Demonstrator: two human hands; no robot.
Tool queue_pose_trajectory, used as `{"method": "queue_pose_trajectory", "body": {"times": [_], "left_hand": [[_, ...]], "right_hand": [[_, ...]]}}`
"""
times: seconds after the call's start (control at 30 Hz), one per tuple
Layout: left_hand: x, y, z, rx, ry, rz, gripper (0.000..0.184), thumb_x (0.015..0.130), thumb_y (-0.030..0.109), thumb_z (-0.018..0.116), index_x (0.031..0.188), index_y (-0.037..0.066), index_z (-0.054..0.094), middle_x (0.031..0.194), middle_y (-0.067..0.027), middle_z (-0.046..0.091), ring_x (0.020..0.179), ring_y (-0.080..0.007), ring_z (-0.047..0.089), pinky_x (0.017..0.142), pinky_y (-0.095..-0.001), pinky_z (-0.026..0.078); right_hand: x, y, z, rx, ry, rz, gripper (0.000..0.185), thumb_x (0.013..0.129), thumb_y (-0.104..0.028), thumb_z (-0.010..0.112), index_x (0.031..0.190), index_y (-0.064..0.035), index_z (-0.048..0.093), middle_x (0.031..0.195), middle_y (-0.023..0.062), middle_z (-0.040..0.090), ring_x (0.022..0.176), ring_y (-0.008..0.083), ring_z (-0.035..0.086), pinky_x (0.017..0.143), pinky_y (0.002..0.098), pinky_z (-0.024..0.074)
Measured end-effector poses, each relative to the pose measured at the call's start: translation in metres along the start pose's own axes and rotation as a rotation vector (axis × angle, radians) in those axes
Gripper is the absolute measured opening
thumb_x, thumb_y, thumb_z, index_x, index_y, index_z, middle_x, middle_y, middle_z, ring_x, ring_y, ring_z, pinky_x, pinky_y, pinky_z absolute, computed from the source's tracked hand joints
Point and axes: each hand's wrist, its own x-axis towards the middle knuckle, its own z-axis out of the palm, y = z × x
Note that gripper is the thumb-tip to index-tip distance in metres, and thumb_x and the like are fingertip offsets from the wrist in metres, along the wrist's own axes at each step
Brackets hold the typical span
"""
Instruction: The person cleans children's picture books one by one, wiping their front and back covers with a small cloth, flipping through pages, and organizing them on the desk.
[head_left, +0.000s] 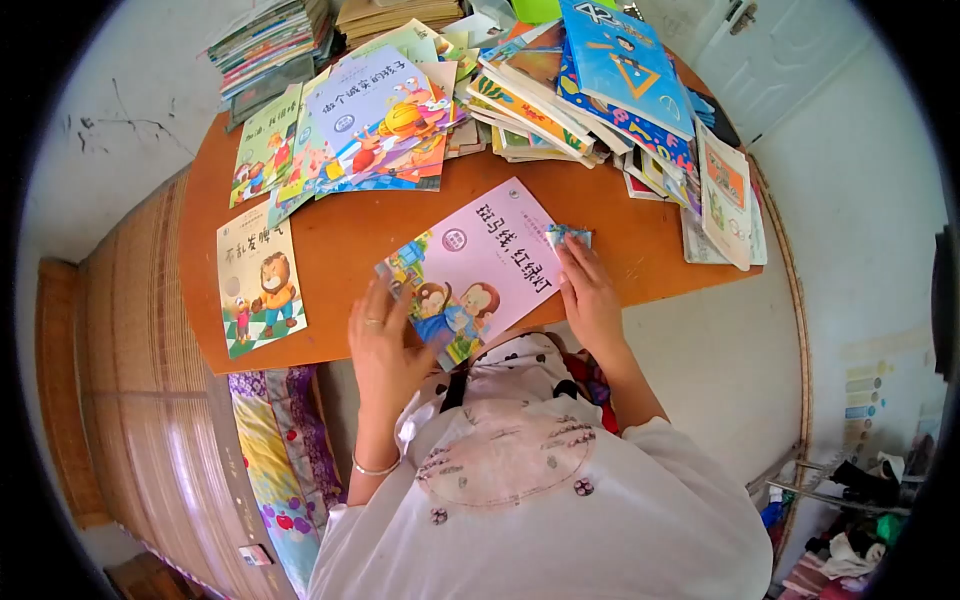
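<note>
A pink picture book [490, 250] with cartoon animals on its cover lies tilted at the table's front edge. My left hand [385, 340] is over the book's lower left edge, thumb and fingers spread; its fingertips are slightly blurred. At the book's right corner, my right hand [592, 300] grips a small crumpled blue cloth [567, 235], partly hidden under its fingers. Off to the left, a cream picture book [262, 290] with a lion on it lies apart from the others.
Overlapping picture books [370, 110] cover the back left of the brown table [350, 230]. A leaning heap of books, topped by a blue book [625, 65], fills the back right. Stacked books [265, 50] stand behind. A bamboo mat [140, 350] lies left.
</note>
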Motion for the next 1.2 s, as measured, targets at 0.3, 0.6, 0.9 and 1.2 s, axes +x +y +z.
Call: {"method": "queue_pose_trajectory", "body": {"times": [0.3, 0.6, 0.9, 1.2], "left_hand": [[-0.005, -0.003, 0.015, 0.044, -0.127, 0.032, 0.102, 0.069, 0.052, 0.081, 0.146, -0.002, 0.04, 0.154, -0.0269, 0.033, 0.145, -0.0406, 0.029, 0.117, -0.0525, 0.023], [-0.004, -0.003, 0.012, -0.041, -0.146, 0.041, 0.103, 0.071, 0.053, 0.079, 0.148, -0.001, 0.037, 0.156, -0.0264, 0.029, 0.147, -0.0392, 0.026, 0.118, -0.0521, 0.022], [-0.006, -0.006, 0.016, -0.009, -0.106, 0.042, 0.102, 0.068, 0.051, 0.081, 0.144, -0.003, 0.042, 0.153, -0.027, 0.034, 0.143, -0.041, 0.032, 0.116, -0.0518, 0.026], [-0.001, -0.013, 0.017, -0.022, -0.144, 0.056, 0.104, 0.07, 0.057, 0.077, 0.147, -0.001, 0.038, 0.155, -0.0271, 0.03, 0.147, -0.0395, 0.025, 0.118, -0.0507, 0.022]], "right_hand": [[-0.016, -0.106, 0.028, 0.306, -0.238, -0.473, 0.034, 0.087, -0.01, 0.064, 0.117, 0.0067, 0.062, 0.132, 0.0197, 0.058, 0.12, 0.0321, 0.059, 0.104, 0.0453, 0.046], [0.042, -0.012, 0.005, -0.196, -0.192, 0.049, 0.047, 0.098, -0.026, 0.053, 0.139, -0.0022, 0.051, 0.15, 0.0133, 0.045, 0.132, 0.0336, 0.048, 0.112, 0.0433, 0.0372], [0.043, -0.078, 0.062, 0.167, -0.205, -0.422, 0.043, 0.091, -0.022, 0.061, 0.128, 0.0014, 0.056, 0.135, 0.017, 0.054, 0.123, 0.0337, 0.053, 0.102, 0.0426, 0.045], [0.107, -0.004, 0.051, -0.159, -0.285, -0.037, 0.057, 0.101, -0.036, 0.045, 0.144, 0.0011, 0.041, 0.152, 0.0202, 0.039, 0.137, 0.0352, 0.043, 0.112, 0.0434, 0.0367]]}}
